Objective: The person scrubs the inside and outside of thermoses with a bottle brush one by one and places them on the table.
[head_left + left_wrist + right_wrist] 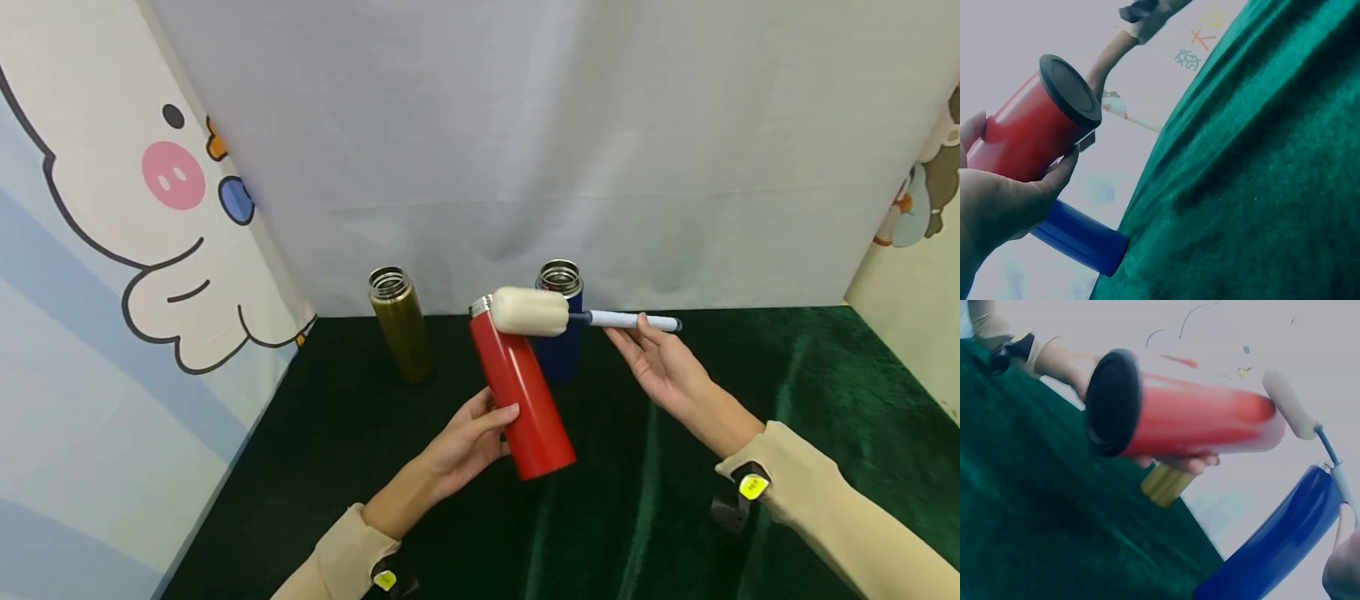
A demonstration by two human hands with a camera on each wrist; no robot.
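Observation:
My left hand [467,443] grips a red bottle [528,408] around its lower half and holds it up, tilted, with its steel-rimmed mouth pointing up and to the left. In the right wrist view the red bottle [1191,419] shows its dark base. My right hand [670,371] pinches the pale handle of a bottle brush [531,312], held nearly level. The brush's cream sponge head lies across the front of the red bottle's top, outside the mouth; whether they touch I cannot tell. Behind the brush stands a blue bottle [558,354], partly hidden.
An olive-gold bottle [405,333], uncapped, stands left of the red one. Dark green velvety cloth [600,517] covers the table. A pale grey curtain [450,150] hangs behind, and a cartoon-printed panel [97,333] rises at the left.

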